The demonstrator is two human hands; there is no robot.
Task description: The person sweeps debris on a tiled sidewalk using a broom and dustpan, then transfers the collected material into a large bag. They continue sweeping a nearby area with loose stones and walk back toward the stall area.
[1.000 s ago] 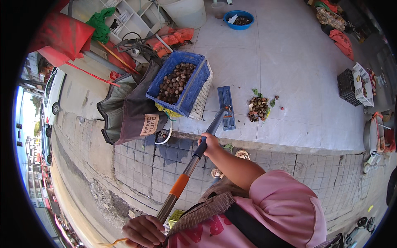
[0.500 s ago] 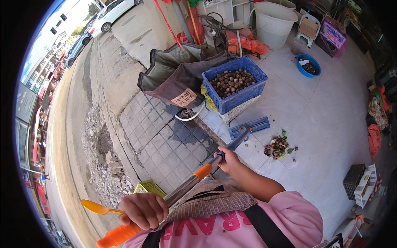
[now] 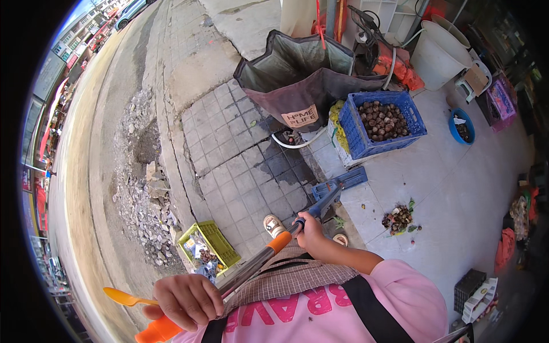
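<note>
My left hand (image 3: 189,300) is closed round the orange upper grip of a long-handled flat mop (image 3: 260,258), and an orange plastic spoon (image 3: 123,297) sticks out of the same fist. Further down the metal shaft, my right hand (image 3: 311,231) wraps round its dark joint. The mop's slotted blue head (image 3: 350,178) rests at the edge of the pale tiled floor, below a blue crate (image 3: 412,137) of round brown shells. To the right of the head lies a small heap of brown scraps and green leaves (image 3: 398,219).
A big dark fabric bin (image 3: 269,94) stands beyond the grey paving, a white bucket (image 3: 440,54) at the back right. A blue basin (image 3: 461,127) sits on the pale floor. Near my feet is a yellow-green crate (image 3: 220,246), with broken rubble (image 3: 140,211) along the roadside.
The mop head has shifted left, away from the scrap heap toward the floor's edge. Both hands keep their hold. My view has swung, bringing my feet and the yellow-green crate into sight.
</note>
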